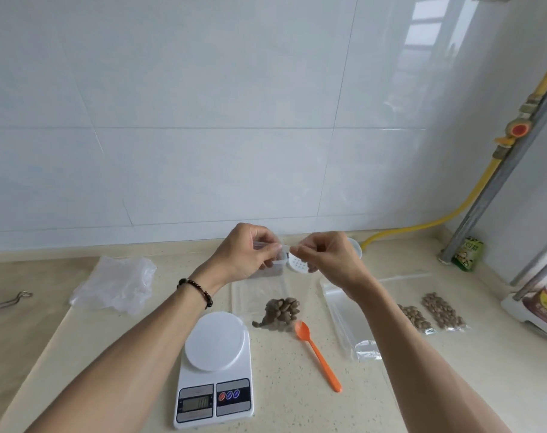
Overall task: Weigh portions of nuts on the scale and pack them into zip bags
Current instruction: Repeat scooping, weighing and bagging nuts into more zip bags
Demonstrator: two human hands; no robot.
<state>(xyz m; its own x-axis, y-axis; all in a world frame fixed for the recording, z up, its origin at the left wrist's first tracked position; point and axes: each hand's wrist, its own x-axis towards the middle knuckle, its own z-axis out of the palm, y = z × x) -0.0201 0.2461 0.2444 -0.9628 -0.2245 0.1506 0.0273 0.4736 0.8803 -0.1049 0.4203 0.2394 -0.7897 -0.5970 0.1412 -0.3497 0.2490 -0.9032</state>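
My left hand (250, 251) and my right hand (326, 254) pinch the top edge of a clear zip bag (256, 295) between them, holding it up above the counter. A clump of brown nuts (281, 312) sits in the bottom of that bag. The white digital scale (216, 367) stands in front of me with a bare round platform. An orange spoon (317, 354) lies to its right. Two filled nut bags (431, 312) lie flat at the right. An empty zip bag (344, 317) lies beside the spoon.
A white perforated lid and tub (298, 264) sit behind my hands. A crumpled clear plastic bag (116, 284) lies at the left, a green snack packet (469, 253) by a metal pole at the right, and a yellow hose (422, 225) runs along the tiled wall.
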